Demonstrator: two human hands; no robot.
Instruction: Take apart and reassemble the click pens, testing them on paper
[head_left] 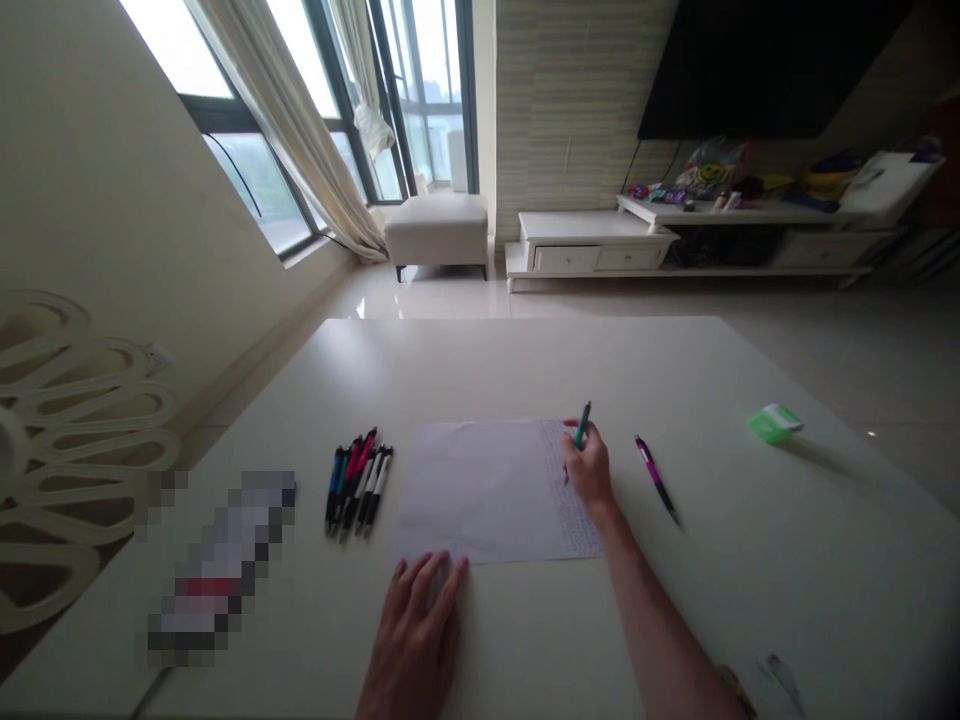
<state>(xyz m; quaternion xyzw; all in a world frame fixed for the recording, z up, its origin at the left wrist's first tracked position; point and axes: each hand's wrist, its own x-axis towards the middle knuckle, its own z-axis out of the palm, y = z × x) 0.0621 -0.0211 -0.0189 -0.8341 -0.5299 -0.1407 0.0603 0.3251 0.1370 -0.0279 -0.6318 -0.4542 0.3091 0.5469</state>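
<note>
A sheet of white paper (480, 490) lies on the pale table, with rows of small handwriting down its right side. My right hand (589, 465) is closed around a green pen (583, 425) over the written strip; the pen's upper end points away from me. Fingers spread, my left hand (424, 610) rests flat at the paper's near edge, its fingertips at the border. To the left of the sheet lies a group of several pens (358, 485) in blue, green, red and white with black grips. A purple and black pen (658, 480) lies right of my right hand.
A blurred-out device (225, 560) with a cable lies at the table's left. A green and white packet (776, 424) sits near the right edge. A small clear item (781, 680) is at the near right. Beyond the table (525, 360) stand an ottoman (439, 230) and a TV cabinet (592, 240).
</note>
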